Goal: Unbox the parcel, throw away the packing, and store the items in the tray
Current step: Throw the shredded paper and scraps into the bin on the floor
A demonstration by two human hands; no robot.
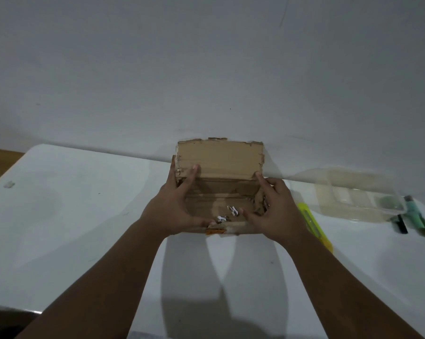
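On the white counter, the left hand and right hand clamp their grip on the sides of the open brown cardboard box, the clear plastic tray lying to its right.

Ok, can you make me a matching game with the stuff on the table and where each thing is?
Things:
1. cardboard box
2. yellow utility knife
3. clear plastic tray
4. green marker

Places:
A. far right, just past the tray
B. between the left hand and the right hand
C. lying just right of the box
D. by the wall, right of the knife

Pairs: 1-B, 2-C, 3-D, 4-A
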